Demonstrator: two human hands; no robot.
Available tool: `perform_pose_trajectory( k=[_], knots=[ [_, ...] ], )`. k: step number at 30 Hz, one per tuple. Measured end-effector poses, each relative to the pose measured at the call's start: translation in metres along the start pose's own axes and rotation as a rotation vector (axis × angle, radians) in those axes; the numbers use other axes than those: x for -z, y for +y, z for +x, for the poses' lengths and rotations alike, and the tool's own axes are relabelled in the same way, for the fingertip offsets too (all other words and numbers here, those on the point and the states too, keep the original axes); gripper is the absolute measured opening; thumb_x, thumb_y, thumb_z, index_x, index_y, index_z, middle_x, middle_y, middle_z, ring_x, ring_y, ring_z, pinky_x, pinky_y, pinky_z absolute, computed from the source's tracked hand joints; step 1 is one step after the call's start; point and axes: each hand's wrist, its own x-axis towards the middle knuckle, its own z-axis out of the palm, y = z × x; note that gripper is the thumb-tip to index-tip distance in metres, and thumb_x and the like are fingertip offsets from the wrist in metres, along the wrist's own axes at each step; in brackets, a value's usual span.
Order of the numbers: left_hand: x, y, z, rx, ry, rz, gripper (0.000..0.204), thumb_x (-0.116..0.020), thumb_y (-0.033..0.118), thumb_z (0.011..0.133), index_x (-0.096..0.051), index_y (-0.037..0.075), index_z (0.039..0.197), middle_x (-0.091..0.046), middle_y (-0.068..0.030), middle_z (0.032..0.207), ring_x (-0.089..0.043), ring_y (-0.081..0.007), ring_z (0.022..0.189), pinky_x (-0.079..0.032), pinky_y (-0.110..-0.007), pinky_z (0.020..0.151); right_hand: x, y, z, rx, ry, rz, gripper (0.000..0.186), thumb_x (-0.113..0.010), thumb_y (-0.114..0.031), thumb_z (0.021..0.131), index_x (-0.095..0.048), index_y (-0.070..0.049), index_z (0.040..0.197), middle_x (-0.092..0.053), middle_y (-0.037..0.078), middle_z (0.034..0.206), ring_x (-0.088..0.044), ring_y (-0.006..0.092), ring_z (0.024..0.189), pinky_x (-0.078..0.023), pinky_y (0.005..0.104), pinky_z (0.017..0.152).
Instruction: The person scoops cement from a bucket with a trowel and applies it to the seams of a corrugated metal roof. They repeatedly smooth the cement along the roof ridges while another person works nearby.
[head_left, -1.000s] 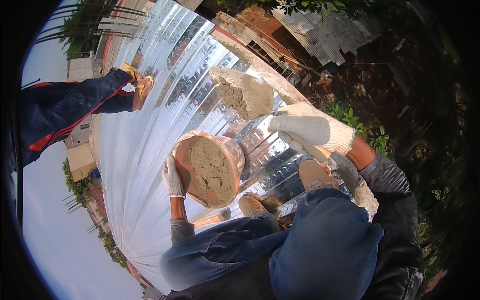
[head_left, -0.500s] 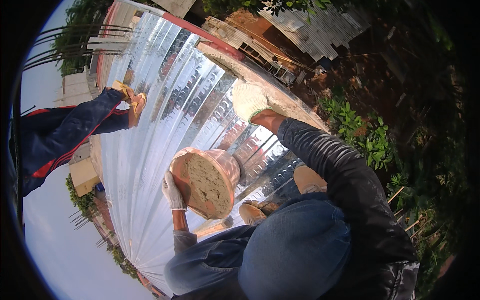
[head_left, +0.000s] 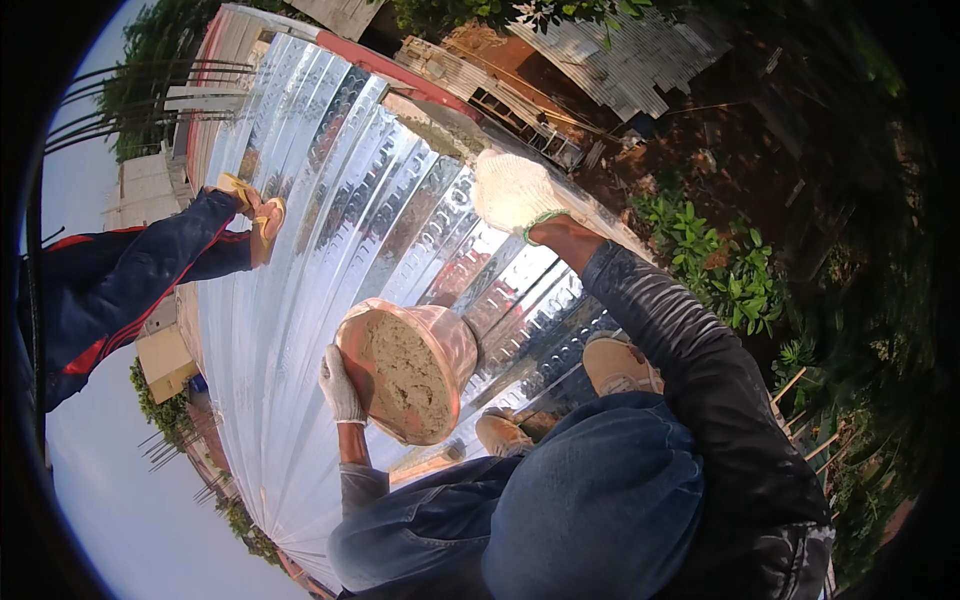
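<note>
My left hand [head_left: 341, 385], in a white knit glove, holds the rim of an orange plastic bucket [head_left: 460, 345]. The bucket tilts on the shiny corrugated metal roof, its mouth facing up and toward me. Inside lies rough grey-brown mortar [head_left: 405, 375]. My right hand [head_left: 515, 192], gloved in white with a green cuff edge, is at the roof's right edge, by the mortar-covered top of the wall [head_left: 435, 128]. Its fingers look curled; whatever they may hold is hidden under the glove.
Another person's legs [head_left: 150, 265] and sandalled feet stand on the roof at left. My shoes [head_left: 615, 365] rest on the metal near the edge. Beyond the wall, the ground drops to leafy plants [head_left: 710, 260] and a lower metal roof [head_left: 625, 65]. Steel bars [head_left: 140, 90] jut out at far left.
My right hand has shifted slightly right and outward along the wall edge. My left hand still holds the bucket. The view has turned a little.
</note>
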Motion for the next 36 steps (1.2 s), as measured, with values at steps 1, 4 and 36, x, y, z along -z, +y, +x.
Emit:
perform_pose_trajectory(
  k=[1,4,36],
  knots=[
    [-0.001,-0.004,0.002,-0.025,-0.001,0.004,0.04,-0.066,0.043,0.112,-0.072,0.004,0.111,-0.067,0.0017,0.097,-0.059,-0.0093,0.086,-0.052,-0.029,0.078,-0.002,0.002,0.017,-0.02,-0.02,-0.026,0.028,-0.065,-0.019,0.092,-0.076,0.002,0.108,-0.078,0.027,0.096,-0.079,0.0437,0.092,-0.063,0.0535,0.079],
    [0.006,-0.012,0.005,-0.058,0.016,0.05,0.04,-0.066,0.043,0.112,-0.073,0.004,0.112,-0.067,0.0018,0.098,-0.059,-0.0093,0.087,-0.052,-0.029,0.079,-0.013,-0.004,0.034,-0.019,-0.091,-0.076,0.028,-0.066,-0.02,0.092,-0.079,-0.001,0.108,-0.079,0.027,0.104,-0.08,0.0437,0.097,-0.063,0.0531,0.081],
    [0.01,-0.014,0.003,-0.042,0.04,0.005,0.044,-0.067,0.043,0.112,-0.074,0.0,0.117,-0.072,-0.0018,0.105,-0.063,-0.011,0.091,-0.053,-0.029,0.083,0.025,-0.021,0.005,-0.51,-0.505,1.21,0.032,-0.069,-0.032,0.102,-0.067,-0.008,0.08,-0.063,0.003,0.069,-0.06,0.0155,0.057,-0.048,0.0339,0.053]
  ],
)
